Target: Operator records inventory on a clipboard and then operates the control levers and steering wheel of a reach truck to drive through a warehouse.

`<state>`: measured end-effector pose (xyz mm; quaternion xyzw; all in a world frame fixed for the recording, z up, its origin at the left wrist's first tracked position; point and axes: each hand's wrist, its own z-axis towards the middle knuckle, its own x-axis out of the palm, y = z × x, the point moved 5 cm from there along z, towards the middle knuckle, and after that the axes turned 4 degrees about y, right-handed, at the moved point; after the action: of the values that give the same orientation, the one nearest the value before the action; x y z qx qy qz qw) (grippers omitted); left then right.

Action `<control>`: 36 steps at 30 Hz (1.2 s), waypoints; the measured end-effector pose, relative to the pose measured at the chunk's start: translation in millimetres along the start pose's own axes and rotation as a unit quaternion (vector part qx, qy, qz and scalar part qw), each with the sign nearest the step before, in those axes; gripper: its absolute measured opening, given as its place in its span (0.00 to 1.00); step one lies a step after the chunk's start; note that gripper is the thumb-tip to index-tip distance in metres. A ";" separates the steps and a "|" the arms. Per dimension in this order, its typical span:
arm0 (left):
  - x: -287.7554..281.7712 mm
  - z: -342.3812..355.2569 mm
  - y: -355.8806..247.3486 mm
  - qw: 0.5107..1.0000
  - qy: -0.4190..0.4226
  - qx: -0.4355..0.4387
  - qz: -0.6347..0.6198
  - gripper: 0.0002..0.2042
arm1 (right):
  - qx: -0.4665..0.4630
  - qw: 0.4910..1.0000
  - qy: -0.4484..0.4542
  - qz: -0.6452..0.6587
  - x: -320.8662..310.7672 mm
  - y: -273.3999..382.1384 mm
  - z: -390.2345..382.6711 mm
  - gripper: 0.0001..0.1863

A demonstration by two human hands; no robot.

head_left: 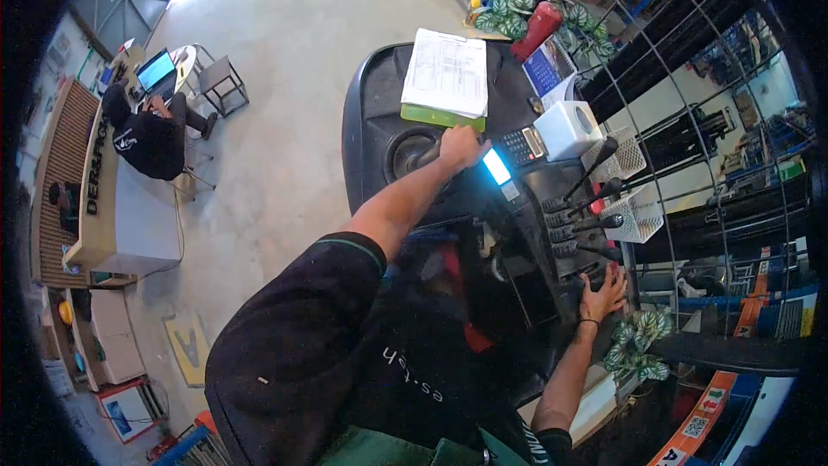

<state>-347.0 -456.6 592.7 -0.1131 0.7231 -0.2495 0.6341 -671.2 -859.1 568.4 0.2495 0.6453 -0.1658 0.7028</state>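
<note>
My left hand (461,148) is closed at the right side of a small black steering wheel (401,155) on a vehicle's dark console (371,95). The fingers curl over the wheel, and the hand hides part of it. Just right of that hand glows a small display (497,166). Beside the console's right edge, my right hand (602,295) lies with its fingers spread, below a row of black control levers (595,224). What its palm touches is hidden. A clipboard-like green folder (440,116) under a stack of papers (446,72) lies beyond my left hand.
A calculator (522,147), white box (569,129), desk calendar (549,69) and white baskets (634,216) crowd the console's right side. Wire mesh (664,181) rises there. A seated person (151,142) uses a laptop (157,71) by a counter at left, near a stool (222,78).
</note>
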 end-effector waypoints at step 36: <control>0.8 -32.7 7.6 0.982 0.102 0.158 0.030 0.20 | -0.053 0.996 0.004 0.071 -19.2 -33.3 -38.9 0.26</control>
<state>-377.8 -443.4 590.5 0.0367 0.7383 -0.3517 0.5743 -723.9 -866.2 581.2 0.2577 0.6364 -0.0795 0.7226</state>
